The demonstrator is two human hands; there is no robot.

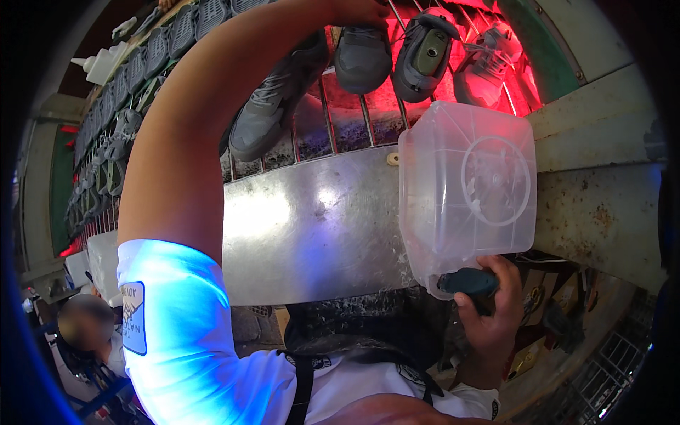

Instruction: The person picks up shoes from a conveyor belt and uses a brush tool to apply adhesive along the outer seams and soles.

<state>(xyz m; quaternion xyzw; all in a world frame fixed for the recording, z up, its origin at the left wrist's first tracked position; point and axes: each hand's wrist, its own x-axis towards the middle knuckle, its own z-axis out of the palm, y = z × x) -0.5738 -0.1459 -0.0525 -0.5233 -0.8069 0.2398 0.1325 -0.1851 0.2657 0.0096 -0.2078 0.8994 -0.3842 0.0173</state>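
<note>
Dark-teal oval piece (468, 281) in R hand (491, 306), L hand (360, 12) up at top edge

R fingers pinch the piece b/w thumb and index; it's at the lower end of a translucent boxy plastic bin (443, 205) directly above them, inside or just in front, can't tell. L hand partly cut off: can't tell if fingers are wide, narrow or holding. Just below L fingers: 1 grey round-toed shoe (363, 62), contact unclear. Down-left of them: 1 grey laced shoe (261, 120). Right of them: 1 dark-grey shoe w/ olive insole (429, 58). All 3 on thin metal bars (327, 117). Smooth silver metal sheet (312, 234) up-left of R fingers.
</note>
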